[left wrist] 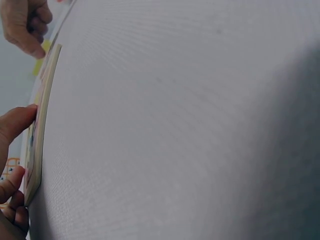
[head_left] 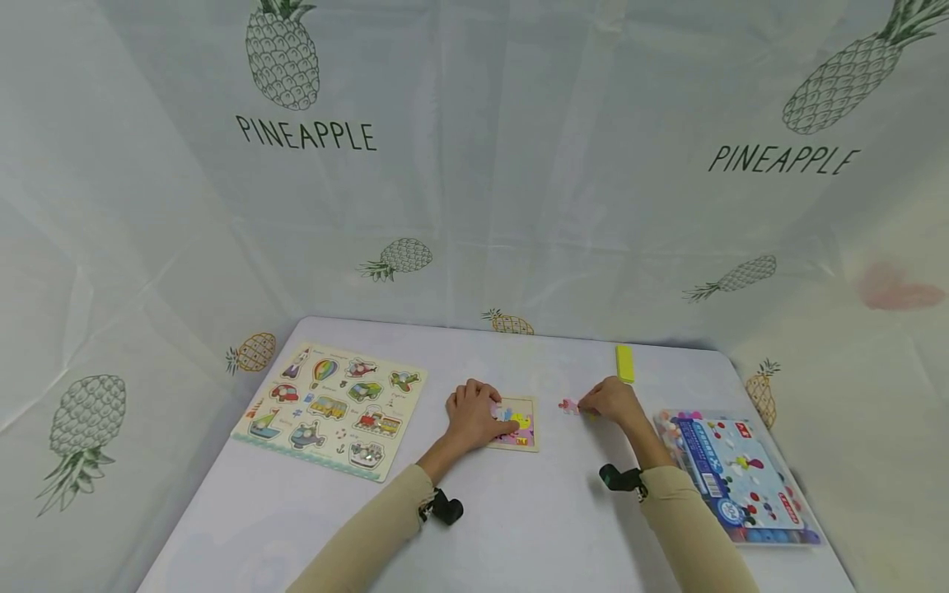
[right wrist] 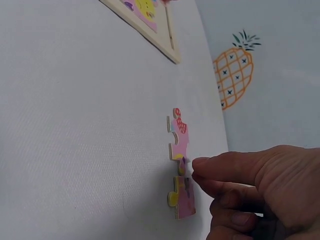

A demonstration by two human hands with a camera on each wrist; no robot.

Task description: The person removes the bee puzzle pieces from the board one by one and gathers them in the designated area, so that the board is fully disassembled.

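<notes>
A small wooden jigsaw board (head_left: 528,443) with a pink and yellow picture lies flat in the middle of the table. My left hand (head_left: 472,416) holds its left side, the thumb resting on the picture and the other fingers bent at the edge, as the left wrist view shows. To the right of the board lie loose pink jigsaw pieces (right wrist: 180,142), one more piece (right wrist: 185,202) nearer the wrist. Right beside them is my right hand (head_left: 614,400), its thumb and forefinger close together and the other fingers curled. Nothing shows between its fingertips; whether they touch a piece is unclear.
A large picture board of vehicles (head_left: 337,412) lies at the left. Behind my right hand is a yellow block (head_left: 625,363). A clear box of coloured beads with a printed label (head_left: 741,478) stands at the right edge. Pineapple-print cloth (head_left: 474,165) hangs behind the table.
</notes>
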